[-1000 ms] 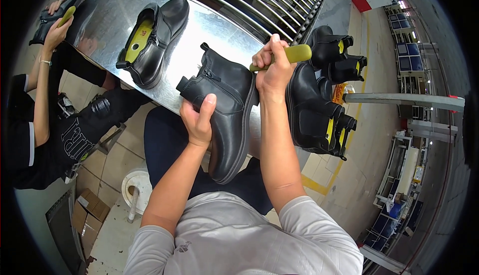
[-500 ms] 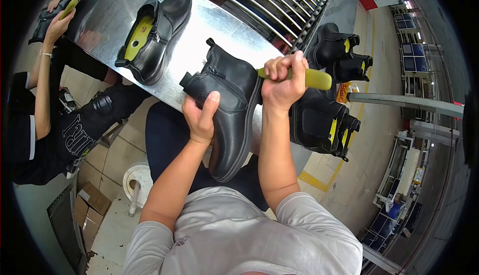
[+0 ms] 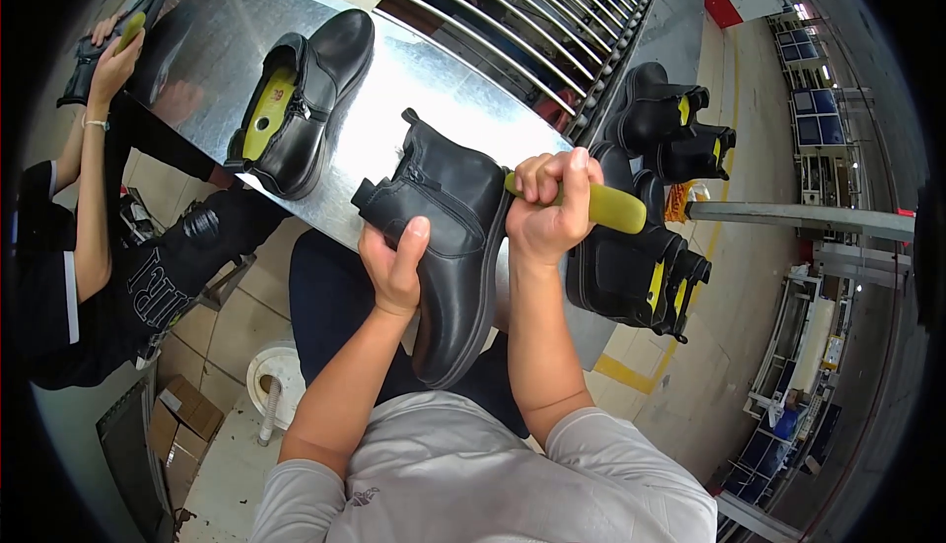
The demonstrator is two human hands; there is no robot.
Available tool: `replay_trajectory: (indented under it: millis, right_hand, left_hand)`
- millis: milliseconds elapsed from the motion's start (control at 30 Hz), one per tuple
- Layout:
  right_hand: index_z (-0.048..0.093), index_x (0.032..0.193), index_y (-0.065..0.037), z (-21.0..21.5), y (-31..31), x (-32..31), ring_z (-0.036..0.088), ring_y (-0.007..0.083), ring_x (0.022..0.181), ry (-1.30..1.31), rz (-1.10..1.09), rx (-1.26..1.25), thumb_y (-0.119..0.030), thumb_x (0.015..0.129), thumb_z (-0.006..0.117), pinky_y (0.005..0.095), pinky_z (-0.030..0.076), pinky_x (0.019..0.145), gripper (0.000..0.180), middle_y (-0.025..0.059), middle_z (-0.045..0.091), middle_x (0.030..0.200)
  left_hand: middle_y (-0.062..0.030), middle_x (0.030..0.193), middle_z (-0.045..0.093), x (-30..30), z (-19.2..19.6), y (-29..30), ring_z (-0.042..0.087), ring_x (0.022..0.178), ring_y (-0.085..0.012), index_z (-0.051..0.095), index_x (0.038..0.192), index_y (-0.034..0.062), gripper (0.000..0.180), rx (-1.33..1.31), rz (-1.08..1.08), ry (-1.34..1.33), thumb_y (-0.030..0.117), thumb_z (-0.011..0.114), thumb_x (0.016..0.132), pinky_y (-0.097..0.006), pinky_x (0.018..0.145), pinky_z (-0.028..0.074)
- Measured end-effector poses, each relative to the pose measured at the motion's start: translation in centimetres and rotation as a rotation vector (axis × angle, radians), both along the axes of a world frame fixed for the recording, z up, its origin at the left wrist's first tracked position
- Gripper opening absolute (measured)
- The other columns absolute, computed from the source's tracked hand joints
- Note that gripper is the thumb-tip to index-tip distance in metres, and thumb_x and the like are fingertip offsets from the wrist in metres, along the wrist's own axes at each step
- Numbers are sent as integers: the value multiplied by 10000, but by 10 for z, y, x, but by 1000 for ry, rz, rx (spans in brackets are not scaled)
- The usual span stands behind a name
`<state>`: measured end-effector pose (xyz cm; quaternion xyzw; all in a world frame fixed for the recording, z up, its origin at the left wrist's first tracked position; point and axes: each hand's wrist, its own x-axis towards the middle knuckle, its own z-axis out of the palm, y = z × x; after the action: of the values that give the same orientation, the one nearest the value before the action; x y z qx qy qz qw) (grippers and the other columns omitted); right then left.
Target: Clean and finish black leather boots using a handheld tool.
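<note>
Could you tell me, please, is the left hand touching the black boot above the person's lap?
Touching. The head view shows it: the left hand grips the black boot, with its thumb lying against the side.

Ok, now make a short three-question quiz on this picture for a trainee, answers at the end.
1. Fill in: the right hand grips a handle coloured ____.
2. True or false: the boot in the left hand has its toe pointing toward the picture's upper edge.
3. Where in the picture does a co-worker's hand hold a similar handle? A) lower right B) upper left C) bottom centre
Key: 1 yellow-green; 2 false; 3 B.
</note>
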<state>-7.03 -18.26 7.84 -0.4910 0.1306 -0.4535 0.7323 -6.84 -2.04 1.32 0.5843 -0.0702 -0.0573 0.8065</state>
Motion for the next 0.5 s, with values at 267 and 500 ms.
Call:
replay_trajectory:
  millis: [267, 500]
  right_hand:
    - [470, 703, -67, 2, 4, -6, 326, 138, 455, 3, 26, -10, -240, 1055, 534, 325, 337, 508, 397, 8, 319, 524]
    - [514, 750, -51, 1, 8, -7, 332, 136, 453, 16, 17, 5, -230, 1039, 562, 325, 340, 505, 343, 4, 332, 527]
  left_hand:
    - [-78, 1081, 648, -3, -1, 2, 571, 982, -162, 636, 1176, -53, 391, 25, -15, 12, 263, 619, 947, -306, 925, 449]
    - [-83, 1097, 657, 1, -2, 1, 579, 990, -169, 641, 1190, -59, 387, 12, -25, -20, 247, 612, 956, -306, 930, 450]
